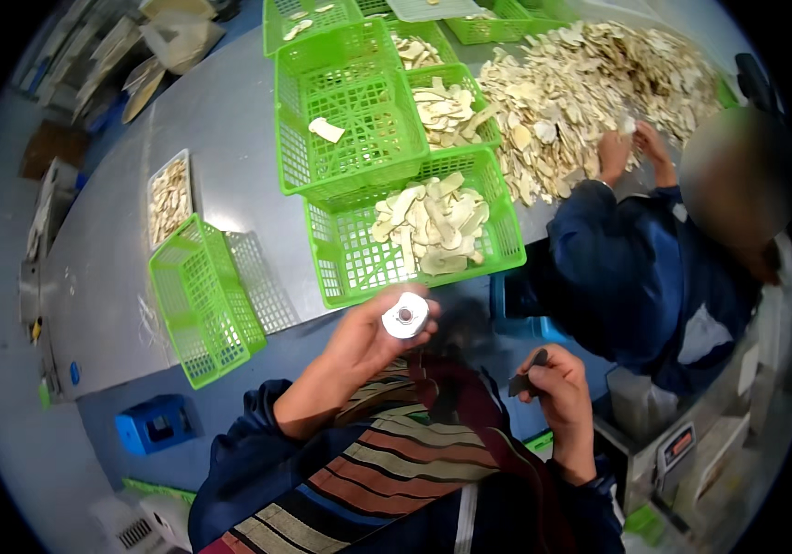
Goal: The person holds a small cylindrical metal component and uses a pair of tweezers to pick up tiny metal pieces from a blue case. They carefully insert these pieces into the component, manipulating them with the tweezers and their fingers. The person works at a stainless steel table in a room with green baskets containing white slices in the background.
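Left hand (pixel 359 346) pinches small round white tape roll (pixel 405 316) w/ fingertips, held above lap, just at 6 o'clock of nearest green plastic basket of pale sliced pieces (pixel 350 268). Right hand (pixel 557 388), at 4 o'clock from roll, fingers curled round small dark flat piece (pixel 525 377).

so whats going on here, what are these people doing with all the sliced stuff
The person wearing the camera holds a small white roll of tape in the left hand and a small dark tool in the right hand. Ahead on the grey table, green baskets hold pale slices. A co-worker's hands reach into a big loose pile of slices.
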Motion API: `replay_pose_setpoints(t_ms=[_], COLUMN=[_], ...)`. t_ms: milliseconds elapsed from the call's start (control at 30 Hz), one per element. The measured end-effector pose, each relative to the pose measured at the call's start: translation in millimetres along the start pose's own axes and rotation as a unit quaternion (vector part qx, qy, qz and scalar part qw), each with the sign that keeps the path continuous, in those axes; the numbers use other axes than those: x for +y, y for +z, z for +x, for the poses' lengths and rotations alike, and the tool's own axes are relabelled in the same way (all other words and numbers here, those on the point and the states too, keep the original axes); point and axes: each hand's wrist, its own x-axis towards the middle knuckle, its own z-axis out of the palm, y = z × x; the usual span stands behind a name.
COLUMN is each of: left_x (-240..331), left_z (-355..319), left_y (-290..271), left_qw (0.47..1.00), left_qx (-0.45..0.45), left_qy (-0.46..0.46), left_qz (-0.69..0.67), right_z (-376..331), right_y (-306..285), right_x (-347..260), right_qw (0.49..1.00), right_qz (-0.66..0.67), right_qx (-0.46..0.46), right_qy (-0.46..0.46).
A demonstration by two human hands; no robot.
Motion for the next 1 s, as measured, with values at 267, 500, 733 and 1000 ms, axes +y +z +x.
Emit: replay_pose_setpoints(t_ms=[267, 500, 733, 1000], left_x=[-22.5, -23.4, -1.2, 9.7], left_z=[-32.5, -28.8, -15.0, -23.5], left_y=[12.1, 25.7, 31.4, 24.4], left_qw=[0.979, 0.967, 0.964, 0.961], left_qx=[0.088, 0.106, 0.078, 0.077], left_qy=[0.159, 0.197, 0.216, 0.227], left_qz=[-0.094, -0.120, -0.136, -0.140], right_z=[52.2, 88.4, 98.7, 106.3], right_y=[-57.2, -61.9, -56.7, -46.7], right_x=[-1.3, -9.2, -18.7, -17.8], right_qw=[0.993, 0.984, 0.996, 0.990], right_qz=[-0.031, 0.044, 0.019, 0.001], right_qx=[-0.017, -0.060, 0.003, -0.048], right_qy=[0.115, 0.164, 0.090, 0.130])
